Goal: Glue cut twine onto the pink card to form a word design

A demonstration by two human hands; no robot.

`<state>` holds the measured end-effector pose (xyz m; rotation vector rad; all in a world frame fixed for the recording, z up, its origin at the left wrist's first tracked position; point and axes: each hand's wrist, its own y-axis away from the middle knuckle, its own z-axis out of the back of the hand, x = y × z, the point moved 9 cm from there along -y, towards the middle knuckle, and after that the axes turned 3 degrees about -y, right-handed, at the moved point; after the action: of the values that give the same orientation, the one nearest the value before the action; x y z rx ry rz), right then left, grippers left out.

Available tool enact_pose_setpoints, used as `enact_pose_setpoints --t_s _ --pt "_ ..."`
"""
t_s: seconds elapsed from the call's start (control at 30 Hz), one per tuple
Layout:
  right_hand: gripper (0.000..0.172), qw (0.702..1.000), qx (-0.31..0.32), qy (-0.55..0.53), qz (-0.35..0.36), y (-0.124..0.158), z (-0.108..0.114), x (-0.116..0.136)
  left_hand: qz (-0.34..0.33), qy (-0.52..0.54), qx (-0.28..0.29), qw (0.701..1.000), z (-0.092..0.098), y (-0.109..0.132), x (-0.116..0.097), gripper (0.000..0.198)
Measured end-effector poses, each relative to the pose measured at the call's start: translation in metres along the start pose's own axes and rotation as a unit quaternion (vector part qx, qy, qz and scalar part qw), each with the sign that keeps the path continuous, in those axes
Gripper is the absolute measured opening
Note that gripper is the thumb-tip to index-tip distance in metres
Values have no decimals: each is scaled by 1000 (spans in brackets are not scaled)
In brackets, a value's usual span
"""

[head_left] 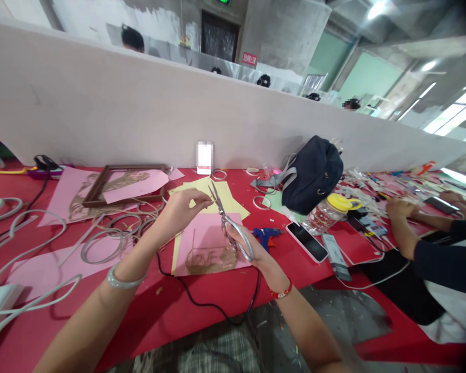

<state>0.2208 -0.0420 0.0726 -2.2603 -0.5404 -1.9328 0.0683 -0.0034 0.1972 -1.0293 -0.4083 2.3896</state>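
Nearest: plaid fabric (213,352)
Right hand (248,254): gripping steel scissors (233,233)
Left hand (182,207): fingers narrowed beside blades, hold unclear
Below: pink paper (213,243)

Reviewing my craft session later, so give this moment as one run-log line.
left hand: raised beside scissors | right hand: holds metal scissors | beneath: pink paper

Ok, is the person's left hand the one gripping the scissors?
No, the scissors sit in the right hand, the one with the red bracelet, while the left hand is raised near the blades.
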Motion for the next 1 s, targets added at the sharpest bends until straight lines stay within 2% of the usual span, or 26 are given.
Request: enact_pose_setpoints --t_s 0.33,0.47,0.6,0.73,0.87,1.0 --pt "72 999 -5 -25 -22 -8 2 -18 4 0 5 1000 -8 -3 15 18" --pt "69 1000 -6 -24 -10 -13 3 -20 4 -2 5 1000 -10 -3 19 18" --pt "68 999 -6 -44 -27 -16 3 -23 10 0 8 1000 -18 -6 30 18" --pt "60 995 12 -96 -21 -23 -4 -20 16 8 17 1000 -28 -9 46 19" --pt "53 987 48 -151 -16 -36 -10 -20 27 20 1 999 -28 -10 60 23" --pt "50 986 107 -131 -11 -50 -18 -18 29 26 -3 999 -25 -12 66 26"
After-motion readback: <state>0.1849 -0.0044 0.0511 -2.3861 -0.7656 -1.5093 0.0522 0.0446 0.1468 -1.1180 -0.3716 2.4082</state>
